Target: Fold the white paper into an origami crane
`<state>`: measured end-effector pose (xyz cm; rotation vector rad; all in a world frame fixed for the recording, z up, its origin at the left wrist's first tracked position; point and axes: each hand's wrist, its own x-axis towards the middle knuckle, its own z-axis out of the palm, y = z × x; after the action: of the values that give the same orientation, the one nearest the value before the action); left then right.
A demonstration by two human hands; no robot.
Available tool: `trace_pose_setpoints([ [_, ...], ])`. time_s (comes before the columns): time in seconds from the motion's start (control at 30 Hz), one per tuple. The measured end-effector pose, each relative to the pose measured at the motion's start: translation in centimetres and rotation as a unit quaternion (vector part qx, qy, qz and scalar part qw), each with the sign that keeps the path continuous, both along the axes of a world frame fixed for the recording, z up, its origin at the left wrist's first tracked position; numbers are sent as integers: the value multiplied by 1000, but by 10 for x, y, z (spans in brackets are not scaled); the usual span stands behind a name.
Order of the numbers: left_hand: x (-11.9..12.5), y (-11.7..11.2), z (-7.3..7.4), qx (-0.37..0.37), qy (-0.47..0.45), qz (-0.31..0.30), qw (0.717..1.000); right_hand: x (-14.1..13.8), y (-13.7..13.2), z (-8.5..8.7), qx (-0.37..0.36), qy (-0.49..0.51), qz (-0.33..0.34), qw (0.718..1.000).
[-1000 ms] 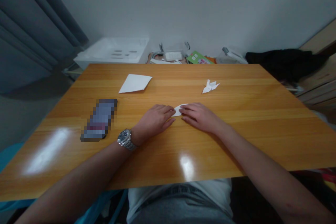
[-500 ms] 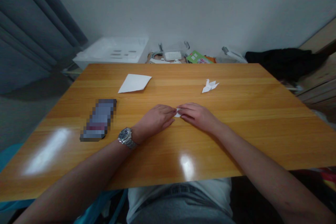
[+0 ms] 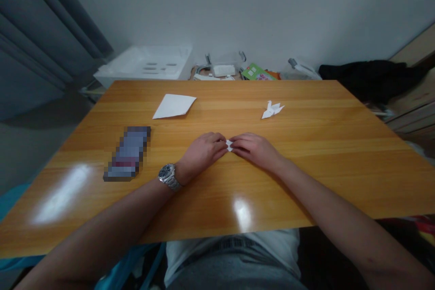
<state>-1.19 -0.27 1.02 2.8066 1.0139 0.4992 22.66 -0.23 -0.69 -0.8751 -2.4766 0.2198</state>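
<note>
Head view: on the bench (image 3: 340, 158) lay a pixelated phone (image 3: 127, 152), then a white sheet (image 3: 174, 106). Next, the left hand (image 3: 204, 150) had its grip closed on a small folded paper (image 3: 229, 146), mid-bench, its opposite side pinched by the right hand (image 3: 255, 148); farther right, beyond, sat a paper bird (image 3: 273, 109).

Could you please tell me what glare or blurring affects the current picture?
Head view: two glare patches on the table, at left and near its front edge; head view: the phone-like device pixelated, unreadable; head view: paper between left hand and right hand, mostly covered, its folds too small to make out.
</note>
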Motion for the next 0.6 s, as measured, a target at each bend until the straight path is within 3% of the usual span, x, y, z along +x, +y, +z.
trace_pose_setpoints([
  [0.37,3,3,-3,-67,-109,40,991,-5,-2,7,-86,60,-42,994],
  [0.6,6,4,-5,-107,-160,70,979,-7,-3,5,-76,61,-73,993],
])
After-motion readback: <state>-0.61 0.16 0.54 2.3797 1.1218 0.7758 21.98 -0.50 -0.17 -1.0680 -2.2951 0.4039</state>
